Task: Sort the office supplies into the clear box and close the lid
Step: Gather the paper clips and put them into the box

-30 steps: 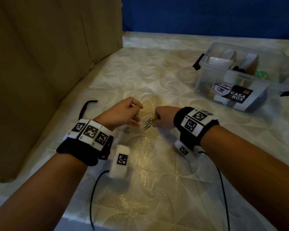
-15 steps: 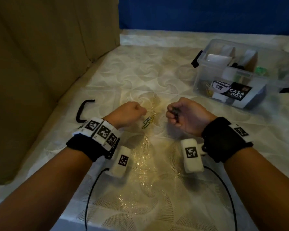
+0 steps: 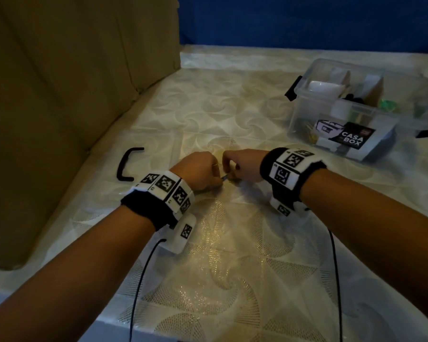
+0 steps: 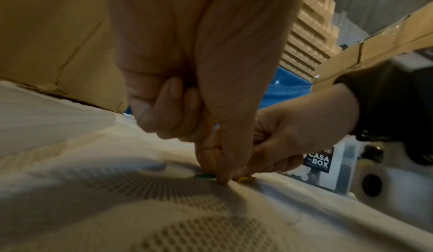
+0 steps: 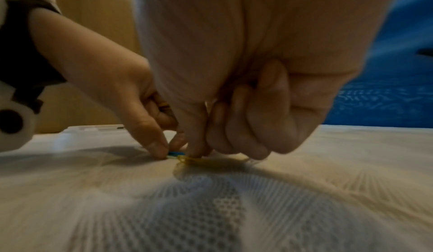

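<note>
Two small paper clips are what both hands are working on, down on the patterned tablecloth (image 3: pixel 232 280). The left hand (image 3: pixel 198 172) has its fingers curled and its thumb and forefinger pressed down at a green-blue clip (image 4: pixel 204 176), which lies flat under the fingertips. The right hand (image 3: pixel 242 166) is just beside it, fingertips nearly touching the left's, pinching at a yellow clip (image 5: pixel 187 158) that also lies on the cloth. Neither clip looks lifted yet; whether either pinch has truly caught its clip cannot be told, since the fingertips cover most of the wire.

Well beyond the right hand stands the clear box (image 3: pixel 307 119), open, with several supplies already sorted into its compartments, so much of the sorting seems done. A black curved handle-like piece (image 3: pixel 124 166) lies on the cloth past the left hand; its part in the task is unclear. No lid shows plainly in the views.

Left to do, by the look of it: raise the clips, carry them across to the box, then find and close the lid.
</note>
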